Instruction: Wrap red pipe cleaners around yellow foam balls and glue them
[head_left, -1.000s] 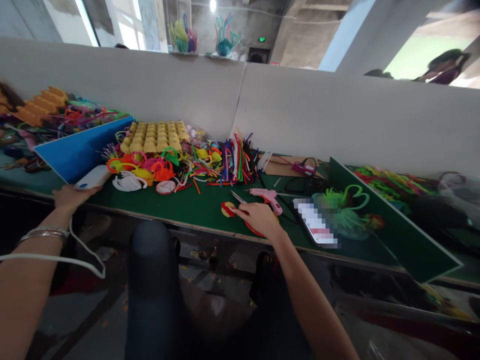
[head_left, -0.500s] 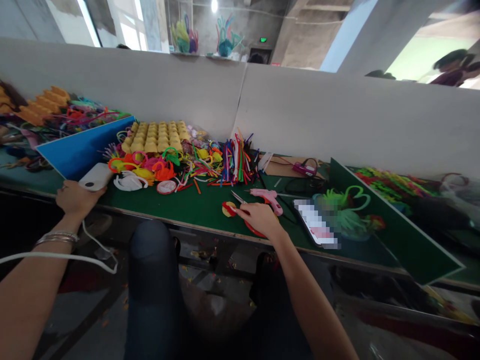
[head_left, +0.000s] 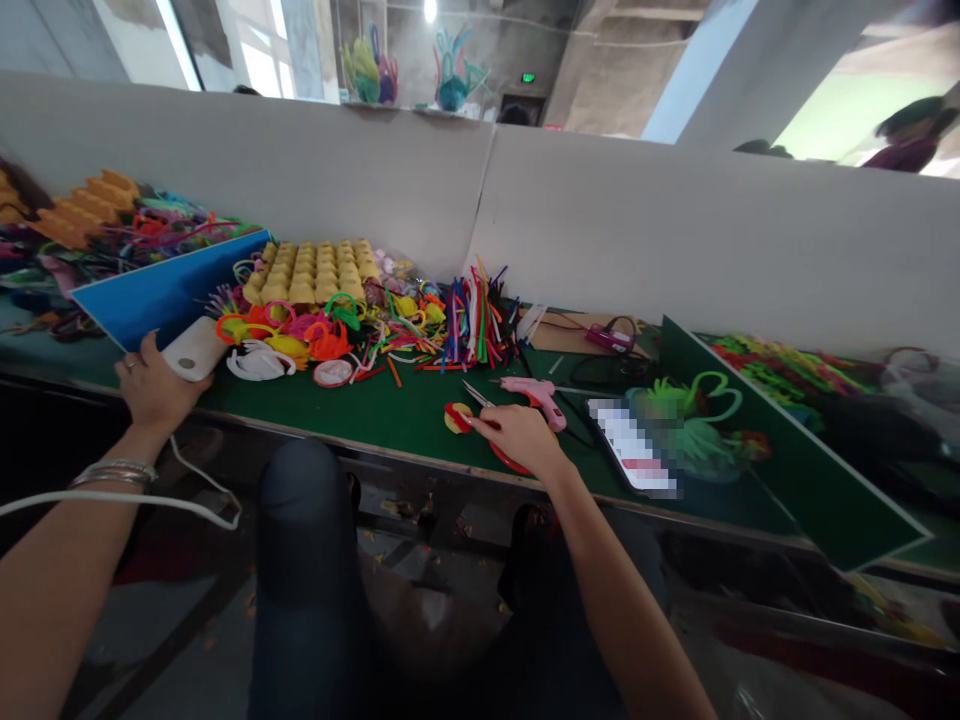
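My left hand (head_left: 157, 388) is at the near-left side of a white box-shaped device (head_left: 193, 350) with a round spot on its face. Its fingers are apart, the thumb side close under the device's lower edge. A white cable (head_left: 199, 460) hangs below that hand. My right hand (head_left: 519, 438) rests low over the green tabletop, fingertips closed at a small red and yellow fuzzy piece (head_left: 457, 418). Under this hand lie scissors (head_left: 478, 396), blades pointing up-left, with red handles partly hidden by the palm. A pink glue gun (head_left: 536, 392) lies just behind it.
A phone (head_left: 634, 448) lies right of my right hand, beside a green fuzzy craft (head_left: 694, 425). Behind are a yellow egg tray (head_left: 311, 272), coloured pipe cleaners (head_left: 476, 325) and finished loops. A blue board (head_left: 176, 285) and a dark green board (head_left: 780, 440) flank the space.
My left hand has shifted its grip: fingers that were wrapped at the white device are now lifted and apart. The device tilts slightly differently. My right hand stays put.
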